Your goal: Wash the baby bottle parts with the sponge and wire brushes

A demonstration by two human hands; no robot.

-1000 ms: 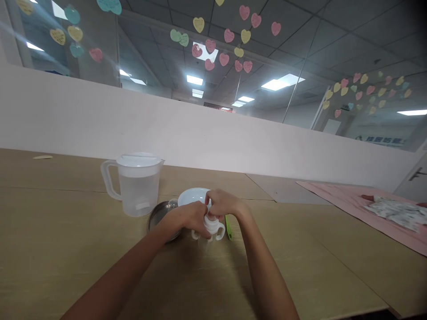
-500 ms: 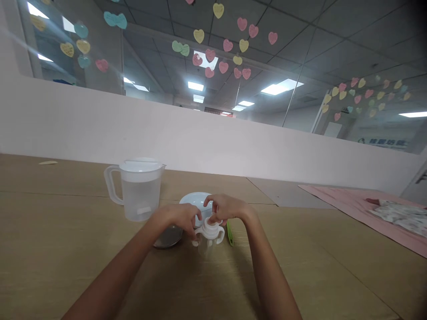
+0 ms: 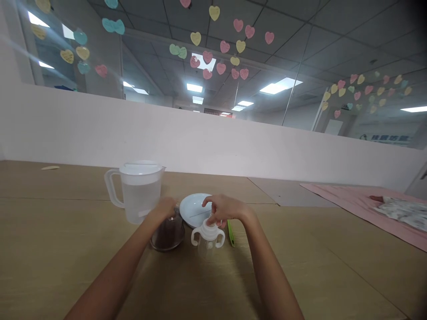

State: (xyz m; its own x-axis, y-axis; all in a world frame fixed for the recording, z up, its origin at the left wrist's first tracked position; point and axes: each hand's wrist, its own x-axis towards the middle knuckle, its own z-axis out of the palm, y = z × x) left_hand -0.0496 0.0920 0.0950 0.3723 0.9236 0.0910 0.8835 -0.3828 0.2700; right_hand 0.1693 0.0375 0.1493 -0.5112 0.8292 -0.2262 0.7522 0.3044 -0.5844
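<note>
A small clear baby bottle (image 3: 207,238) with a white top and two white side handles stands on the wooden table (image 3: 66,249). My right hand (image 3: 223,209) is over it, fingertips pinching its white top. My left hand (image 3: 166,207) has left the bottle and grips the upper edge of a round metal-rimmed lid (image 3: 167,235) just left of it; the lid looks dark and tilted. A white plate (image 3: 193,209) lies behind both hands.
A clear lidded pitcher (image 3: 138,191) of water stands at the left rear, close to my left hand. A green spoon (image 3: 231,233) lies right of the bottle. A pink mat (image 3: 353,202) with patterned cloth (image 3: 398,211) lies far right. A white partition runs behind the table.
My left hand let go of the bottle and moved left onto the round lid, which now stands more tilted. My right hand stays on the bottle's top.
</note>
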